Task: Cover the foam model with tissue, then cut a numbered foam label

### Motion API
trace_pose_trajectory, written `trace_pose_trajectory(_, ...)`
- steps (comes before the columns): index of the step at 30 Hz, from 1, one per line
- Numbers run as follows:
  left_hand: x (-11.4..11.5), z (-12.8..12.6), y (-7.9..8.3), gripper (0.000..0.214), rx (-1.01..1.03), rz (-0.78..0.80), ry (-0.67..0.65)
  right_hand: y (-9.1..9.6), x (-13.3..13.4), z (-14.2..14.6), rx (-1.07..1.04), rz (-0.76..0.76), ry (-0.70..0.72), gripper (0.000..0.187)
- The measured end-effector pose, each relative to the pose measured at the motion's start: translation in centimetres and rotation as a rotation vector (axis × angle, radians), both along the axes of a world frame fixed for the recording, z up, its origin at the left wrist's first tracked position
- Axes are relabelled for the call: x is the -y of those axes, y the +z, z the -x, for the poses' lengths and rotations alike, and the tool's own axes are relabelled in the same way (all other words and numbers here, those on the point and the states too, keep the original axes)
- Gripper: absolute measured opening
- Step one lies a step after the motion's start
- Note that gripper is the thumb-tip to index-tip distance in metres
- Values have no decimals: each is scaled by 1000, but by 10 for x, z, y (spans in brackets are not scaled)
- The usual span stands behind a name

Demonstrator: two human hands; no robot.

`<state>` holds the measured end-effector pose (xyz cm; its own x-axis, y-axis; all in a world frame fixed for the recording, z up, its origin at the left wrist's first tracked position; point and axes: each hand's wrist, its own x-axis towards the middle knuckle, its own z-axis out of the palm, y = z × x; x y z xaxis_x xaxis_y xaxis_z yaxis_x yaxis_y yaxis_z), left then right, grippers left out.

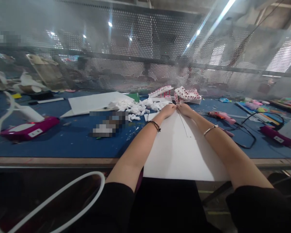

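A large white board (181, 158) lies in front of me, its near edge overhanging the table. Over its far end my left hand (168, 111) and my right hand (185, 110) meet, fingers closed and fingertips pressed together. From between them a thin dark strand (183, 123), like wire or thread, runs back toward me across the board and ends in a small bend. The fingertips are too small to show how each hand grips it.
Crumpled white scraps (135, 106) and folded white board (94, 102) lie left. Behind my hands sit red-dotted white pieces (187, 94). A pink glue gun (221, 117) with black cable lies right. Purple devices (30, 128) flank both sides. A white cable (63, 191) loops at lower left.
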<state>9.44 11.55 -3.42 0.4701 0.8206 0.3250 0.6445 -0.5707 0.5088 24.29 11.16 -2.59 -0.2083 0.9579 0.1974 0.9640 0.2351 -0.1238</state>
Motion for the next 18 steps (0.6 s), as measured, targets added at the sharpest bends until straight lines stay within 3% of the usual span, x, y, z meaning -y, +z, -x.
trace_pose_trajectory(18,-8,1,-4,35,120,19,-54,0,1,2,-160,37,-22,35)
